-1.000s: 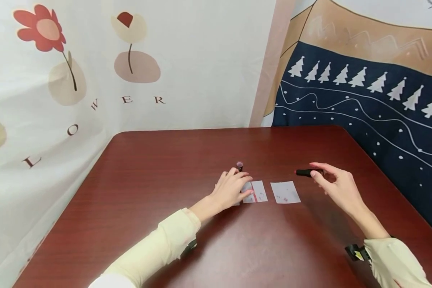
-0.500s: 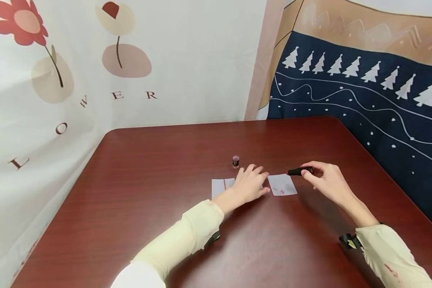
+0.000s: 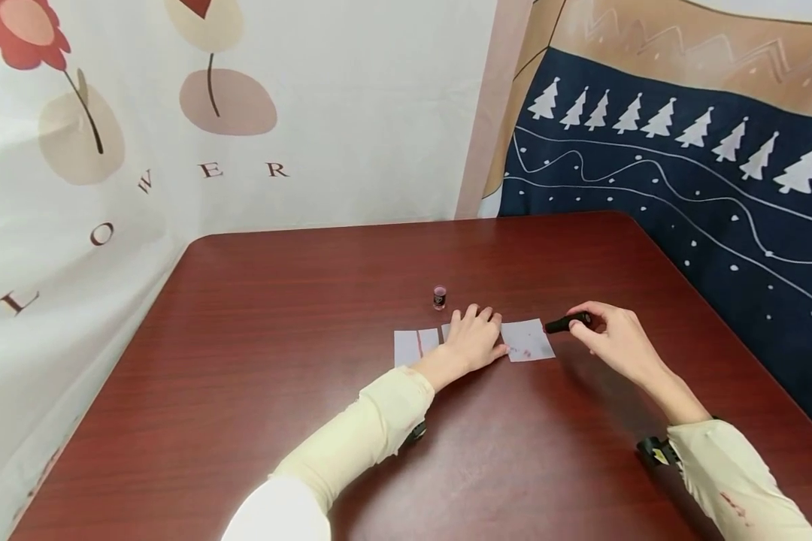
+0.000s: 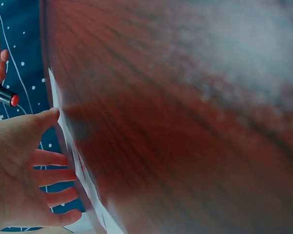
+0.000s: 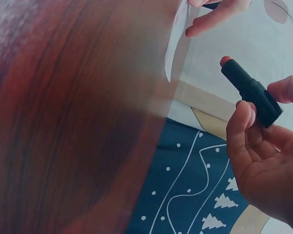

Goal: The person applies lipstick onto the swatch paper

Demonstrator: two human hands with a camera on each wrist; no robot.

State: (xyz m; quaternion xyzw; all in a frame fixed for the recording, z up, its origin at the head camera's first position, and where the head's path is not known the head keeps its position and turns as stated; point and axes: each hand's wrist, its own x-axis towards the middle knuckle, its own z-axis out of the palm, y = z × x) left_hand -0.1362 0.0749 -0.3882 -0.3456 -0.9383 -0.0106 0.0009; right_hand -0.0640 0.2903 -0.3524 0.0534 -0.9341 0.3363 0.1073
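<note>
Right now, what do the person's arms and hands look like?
Left hand and right hand are gloveless. The left sleeve and right sleeve are pale yellow, the right one red-marked. Dark devices show at both wrists, the right one yellow-marked.

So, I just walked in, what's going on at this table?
A person's right hand holds a black lipstick, its red end pointing toward the rightmost paper but apart from it. The left hand covers most of the middle paper. The leftmost paper bears a red stripe, and a small container stands on the table behind the papers.
</note>
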